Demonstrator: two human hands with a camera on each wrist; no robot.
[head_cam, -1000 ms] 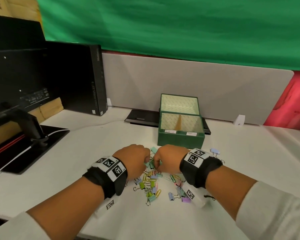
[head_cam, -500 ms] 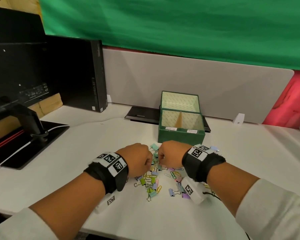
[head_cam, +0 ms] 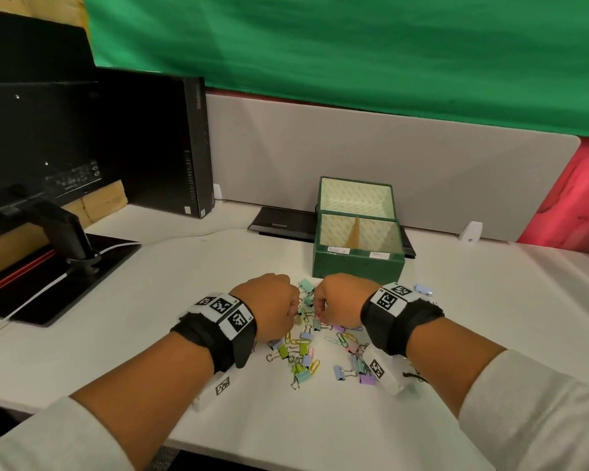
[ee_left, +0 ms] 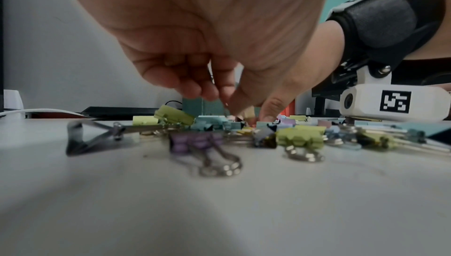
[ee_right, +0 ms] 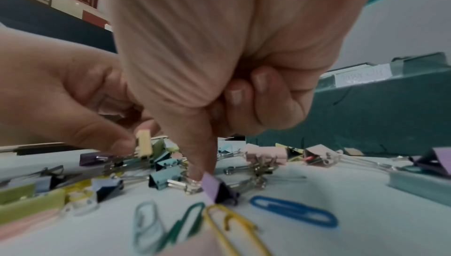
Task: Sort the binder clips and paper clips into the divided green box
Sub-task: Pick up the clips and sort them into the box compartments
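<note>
A pile of pastel binder clips (head_cam: pixel 301 351) and coloured paper clips (ee_right: pixel 292 212) lies on the white desk, just in front of the divided green box (head_cam: pixel 357 266). Both hands hover over the far end of the pile with knuckles up. My left hand (head_cam: pixel 295 312) pinches a small pale yellow binder clip (ee_right: pixel 144 145) just above the heap. On my right hand (ee_right: pixel 197 173) the other fingers are curled into the palm, and the thumb tip is down among the clips beside a purple binder clip (ee_right: pixel 218 188). Whether it grips anything is hidden.
The box stands open, its lid (head_cam: pixel 354 197) raised behind it and two labelled compartments showing no clips. A dark flat device (head_cam: pixel 283 224) lies behind it, a monitor stand (head_cam: pixel 68 246) and a black computer case (head_cam: pixel 170 147) at the left. A grey partition (head_cam: pixel 422 164) backs the desk.
Both hands have stayed over the pile and crept slightly toward the box. The head view has tilted a little.
</note>
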